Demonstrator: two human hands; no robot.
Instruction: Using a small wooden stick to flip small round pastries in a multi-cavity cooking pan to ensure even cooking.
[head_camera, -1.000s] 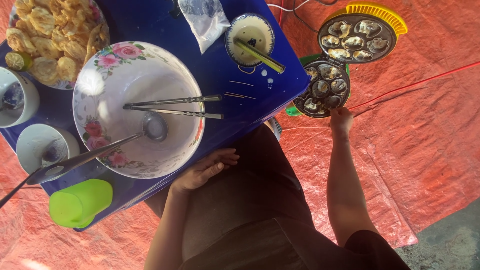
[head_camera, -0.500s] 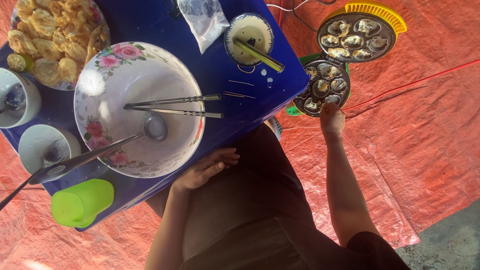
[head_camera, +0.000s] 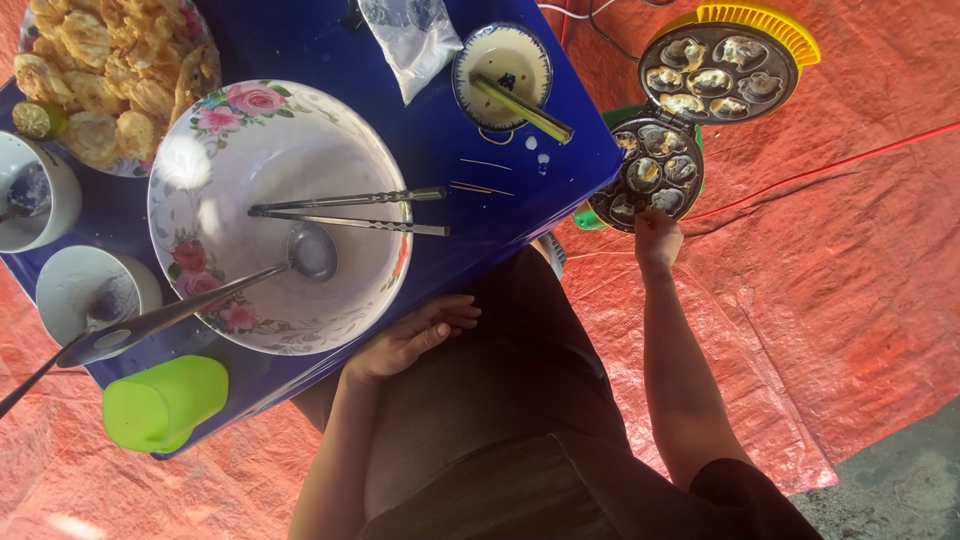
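Note:
My right hand (head_camera: 657, 238) reaches out over the orange tarp to the near rim of an open round cake mould (head_camera: 650, 170). Its cups and those of its raised lid (head_camera: 715, 70) hold pale baked batter. The fingers curl at the rim, and whether they grip anything is hidden. My left hand (head_camera: 410, 340) rests on my lap with loose fingers, holding nothing, beside the edge of the blue table (head_camera: 520, 200). Just above it stands a large floral bowl (head_camera: 280, 215) holding a ladle and metal chopsticks.
On the table are a plate of fried cakes (head_camera: 110, 70), a small bowl with a green stick (head_camera: 505, 65), a plastic bag (head_camera: 410, 35), two white cups (head_camera: 90, 290) and a green cup (head_camera: 165, 400). A red cable (head_camera: 820, 170) crosses the tarp.
My right hand has shifted slightly left and up, to the rim of the mould. The left hand has stayed on my lap.

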